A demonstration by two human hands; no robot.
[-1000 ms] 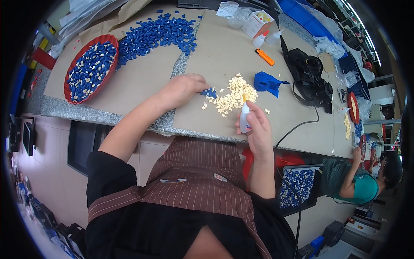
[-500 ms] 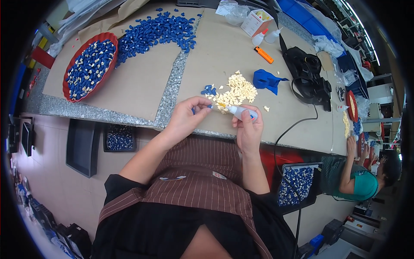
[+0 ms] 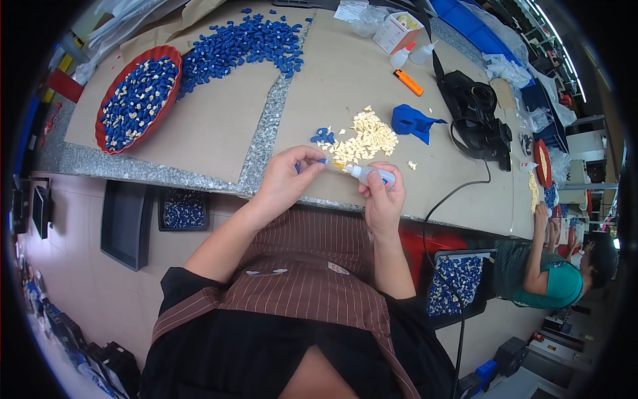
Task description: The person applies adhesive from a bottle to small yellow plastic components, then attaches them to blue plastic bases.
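Note:
Between the thumb and fingers of my left hand (image 3: 290, 174) is a small blue piece (image 3: 323, 161), its tip pointing right. My right hand (image 3: 383, 199) is closed round a small white glue bottle (image 3: 367, 174); its thin nozzle with a yellow part points left, close to the blue piece. Whether nozzle and piece touch I cannot tell. Just beyond my hands lies a pile of small cream pieces (image 3: 369, 136). A few loose blue pieces (image 3: 323, 136) sit at its left edge, and a crumpled blue cloth-like thing (image 3: 413, 122) at its right.
A red scalloped bowl (image 3: 178, 66) of blue and cream pieces stands left, beside a big blue heap (image 3: 242, 46). Farther back are two glue bottles (image 3: 401, 57), an orange lighter-shaped thing (image 3: 408, 82) and a box (image 3: 397, 33). Right are black straps with a cable (image 3: 468, 100) and a co-worker (image 3: 555, 279).
The glue bottle in my right hand has shifted slightly down and left. My left hand stays almost still with the blue piece.

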